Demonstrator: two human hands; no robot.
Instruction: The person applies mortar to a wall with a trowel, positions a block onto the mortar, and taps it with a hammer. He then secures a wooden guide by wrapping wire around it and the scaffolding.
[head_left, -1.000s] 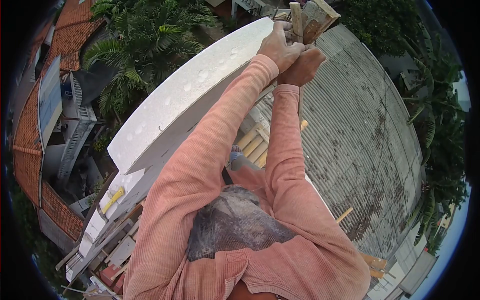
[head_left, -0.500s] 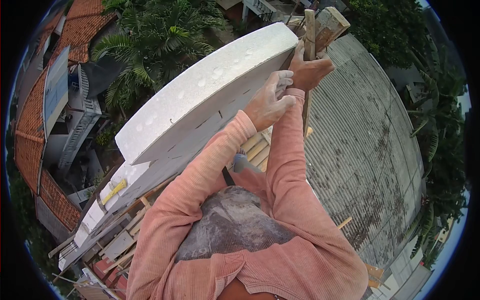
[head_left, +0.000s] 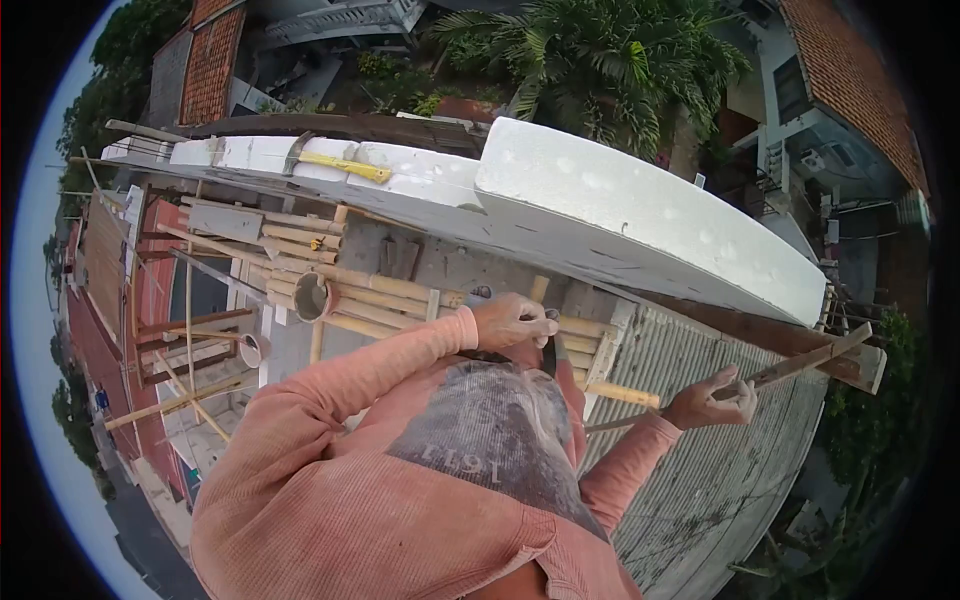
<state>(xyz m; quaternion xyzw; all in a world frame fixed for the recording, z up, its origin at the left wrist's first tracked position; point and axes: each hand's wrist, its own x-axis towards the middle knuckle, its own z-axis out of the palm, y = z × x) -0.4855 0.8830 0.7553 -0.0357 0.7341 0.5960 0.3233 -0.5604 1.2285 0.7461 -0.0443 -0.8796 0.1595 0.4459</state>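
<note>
My left hand [head_left: 510, 325] is in front of my chest. Its thumb and fingers are pinched together; whatever may be between them is too small to make out. Off to the right, my right hand [head_left: 712, 398] is loosely curled, with its thumb apart from the fingers. A narrow wooden strip [head_left: 812, 354] passes along the line of that hand, apparently behind it. White dust coats the fingertips of both hands. Beyond them runs a thick white curved block [head_left: 650, 215] with a rough, pitted top.
A yellow-handled hammer [head_left: 345, 167] lies on the lower white wall [head_left: 415, 172]. Bamboo poles [head_left: 385, 290] and a bucket [head_left: 314, 297] stand below on my left. Corrugated roofing [head_left: 700, 490] slopes away on my right. A broad plank [head_left: 780, 345] sits under the block's right end.
My view has swung left along the wall. My left hand has come away from my right forearm toward my chest. My right hand has moved back from the upper end of the wooden strip.
</note>
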